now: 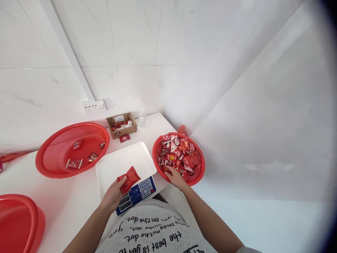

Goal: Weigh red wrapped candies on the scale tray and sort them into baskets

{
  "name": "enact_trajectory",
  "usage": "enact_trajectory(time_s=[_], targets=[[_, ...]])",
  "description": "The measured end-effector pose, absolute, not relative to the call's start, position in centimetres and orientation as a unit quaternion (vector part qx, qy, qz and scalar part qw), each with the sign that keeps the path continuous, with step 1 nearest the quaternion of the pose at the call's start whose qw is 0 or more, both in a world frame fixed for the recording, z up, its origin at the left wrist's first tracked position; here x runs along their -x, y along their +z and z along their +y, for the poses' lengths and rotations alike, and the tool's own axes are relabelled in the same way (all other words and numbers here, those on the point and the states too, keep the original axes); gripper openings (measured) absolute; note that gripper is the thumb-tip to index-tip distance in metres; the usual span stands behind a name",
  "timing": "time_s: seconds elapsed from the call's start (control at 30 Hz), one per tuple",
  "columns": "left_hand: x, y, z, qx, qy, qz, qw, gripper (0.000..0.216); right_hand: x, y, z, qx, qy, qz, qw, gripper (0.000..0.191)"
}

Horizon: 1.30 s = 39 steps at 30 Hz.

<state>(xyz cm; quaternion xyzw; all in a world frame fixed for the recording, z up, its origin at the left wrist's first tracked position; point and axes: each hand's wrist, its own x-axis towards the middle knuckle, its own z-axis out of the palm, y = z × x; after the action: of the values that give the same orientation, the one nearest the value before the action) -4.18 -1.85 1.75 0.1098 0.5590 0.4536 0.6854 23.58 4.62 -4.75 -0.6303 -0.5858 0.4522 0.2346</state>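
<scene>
My left hand [114, 194] is closed on a red packet [129, 178], held above the front of a weighing scale with a white tray [126, 154] and a blue keypad panel [142, 189]. At the right, my right hand [176, 176] reaches over the near rim of a red basket [202, 168]. Inside the basket lies a heap of small red wrapped packets [172, 157]. The right fingers are bent together on a small red packet [167, 170] at the heap's near left side; their tips are partly hidden.
A large red basket [39, 160] at the left holds several small packets. Another red basket [33, 211] stands nearer. Behind the scale are a cardboard box [121, 133], a loose red packet [124, 138] and a clear bottle [142, 118]. Walls border the white table [68, 196].
</scene>
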Motion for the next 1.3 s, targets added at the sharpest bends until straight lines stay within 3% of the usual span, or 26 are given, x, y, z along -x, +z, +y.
enact_trajectory(time_s=[0.27, 0.7, 0.93, 1.1, 1.3], targets=[[7.7, 1.1, -3.6, -0.185, 0.424, 0.597, 0.656, 0.028, -21.9, -4.1, 4.7, 0.617, 0.438, -0.607, 0.243, 0.043], [8.7, -0.3, -3.3, -0.176, 0.461, 0.616, 0.614, 0.027, -21.0, -3.4, 6.7, 0.613, 0.427, -0.643, 0.169, 0.034], [8.9, -0.4, -1.4, -0.219, 0.455, 0.678, 0.534, 0.033, -20.4, -4.2, 8.1, 0.61, 0.393, -0.673, 0.144, 0.031], [10.0, -1.0, -0.8, -0.348, 0.352, 0.777, 0.389, 0.051, -20.2, -5.0, 9.3, 0.618, 0.379, -0.68, 0.111, 0.036], [10.4, -3.1, -0.8, -0.617, 0.245, 0.739, 0.119, 0.036, -19.8, -5.4, 10.5, 0.636, 0.364, -0.679, 0.043, 0.033]])
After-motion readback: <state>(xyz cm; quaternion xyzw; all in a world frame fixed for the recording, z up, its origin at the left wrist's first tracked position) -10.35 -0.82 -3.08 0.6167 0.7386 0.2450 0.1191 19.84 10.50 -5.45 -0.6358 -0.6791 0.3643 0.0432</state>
